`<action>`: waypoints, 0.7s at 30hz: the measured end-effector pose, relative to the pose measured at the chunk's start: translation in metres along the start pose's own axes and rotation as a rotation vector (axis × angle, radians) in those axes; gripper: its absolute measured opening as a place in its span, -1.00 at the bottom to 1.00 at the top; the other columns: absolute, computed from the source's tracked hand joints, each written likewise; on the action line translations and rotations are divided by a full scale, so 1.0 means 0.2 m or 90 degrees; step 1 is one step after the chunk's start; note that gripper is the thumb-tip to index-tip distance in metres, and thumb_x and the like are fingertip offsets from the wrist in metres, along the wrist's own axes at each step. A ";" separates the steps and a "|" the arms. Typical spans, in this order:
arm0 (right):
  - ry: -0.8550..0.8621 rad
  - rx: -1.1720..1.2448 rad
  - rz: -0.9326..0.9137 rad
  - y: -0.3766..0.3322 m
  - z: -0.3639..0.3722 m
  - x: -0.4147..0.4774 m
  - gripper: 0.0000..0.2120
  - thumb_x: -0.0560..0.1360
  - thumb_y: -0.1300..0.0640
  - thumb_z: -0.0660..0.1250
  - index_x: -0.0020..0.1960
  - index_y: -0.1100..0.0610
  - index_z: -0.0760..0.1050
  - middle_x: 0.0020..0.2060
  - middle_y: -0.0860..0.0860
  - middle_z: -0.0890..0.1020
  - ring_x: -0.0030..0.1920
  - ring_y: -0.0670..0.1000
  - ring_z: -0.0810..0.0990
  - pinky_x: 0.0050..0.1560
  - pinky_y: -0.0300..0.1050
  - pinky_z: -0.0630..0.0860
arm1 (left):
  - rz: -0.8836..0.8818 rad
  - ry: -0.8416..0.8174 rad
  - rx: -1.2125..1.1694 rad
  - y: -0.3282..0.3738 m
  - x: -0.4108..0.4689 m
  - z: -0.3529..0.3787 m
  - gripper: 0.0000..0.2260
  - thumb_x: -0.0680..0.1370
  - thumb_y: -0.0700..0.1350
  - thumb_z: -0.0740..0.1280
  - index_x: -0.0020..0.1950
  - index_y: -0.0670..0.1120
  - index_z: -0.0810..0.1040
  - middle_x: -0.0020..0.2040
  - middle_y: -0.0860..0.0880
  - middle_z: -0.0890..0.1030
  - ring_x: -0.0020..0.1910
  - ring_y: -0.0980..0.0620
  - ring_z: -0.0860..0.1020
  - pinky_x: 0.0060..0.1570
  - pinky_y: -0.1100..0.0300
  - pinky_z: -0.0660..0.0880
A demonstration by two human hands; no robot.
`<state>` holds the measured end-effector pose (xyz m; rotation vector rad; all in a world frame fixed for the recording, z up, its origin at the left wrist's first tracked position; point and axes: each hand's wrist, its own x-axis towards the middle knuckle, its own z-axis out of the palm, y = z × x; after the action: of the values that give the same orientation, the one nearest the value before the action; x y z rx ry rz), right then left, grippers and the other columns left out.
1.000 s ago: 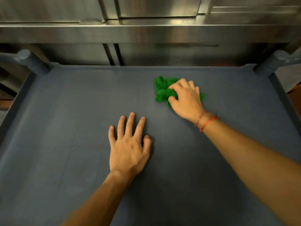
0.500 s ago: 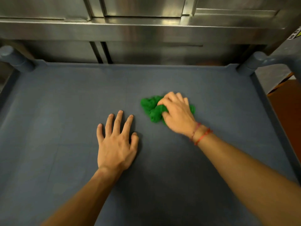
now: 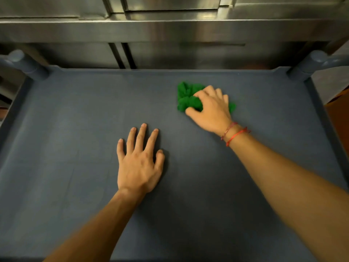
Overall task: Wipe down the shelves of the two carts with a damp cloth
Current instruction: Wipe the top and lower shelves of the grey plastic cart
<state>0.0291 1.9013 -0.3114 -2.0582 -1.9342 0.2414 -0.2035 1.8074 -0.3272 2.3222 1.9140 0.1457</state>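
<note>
A blue-grey cart shelf (image 3: 75,114) fills most of the view. A bunched green cloth (image 3: 187,98) lies on it right of centre, toward the back. My right hand (image 3: 210,110), with red strings at the wrist, grips the cloth from above, fingers curled over it and thumb at its near side. My left hand (image 3: 138,161) rests flat on the shelf's middle, fingers spread and straight, holding nothing.
The shelf has a raised rim and round corner posts at the back left (image 3: 20,61) and back right (image 3: 313,61). Directly behind the cart stands a stainless steel counter with cabinet doors (image 3: 170,29). Orange-brown floor (image 3: 338,104) shows at the right.
My right hand has pushed the green cloth back away from me, toward the shelf's rear, after pulling it nearer half a second ago. My left hand stays flat in place.
</note>
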 end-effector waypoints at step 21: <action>-0.146 0.091 0.047 -0.29 -0.15 -1.33 -0.63 0.27 -0.17 0.27 -0.04 0.01 0.58 -0.03 -0.11 0.42 -0.01 -0.04 0.36 -0.04 -0.12 0.13 | 0.052 -0.046 -0.041 -0.01 -0.01 -0.05 -0.48 0.62 0.05 0.00 0.58 -0.03 0.19 0.61 -0.13 0.11 0.58 -0.21 0.00 0.46 -0.34 -0.05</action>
<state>-0.0357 1.6355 -0.2874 -2.0855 -1.9044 0.6392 -0.2083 1.8059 -0.3178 2.3306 1.7563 0.1275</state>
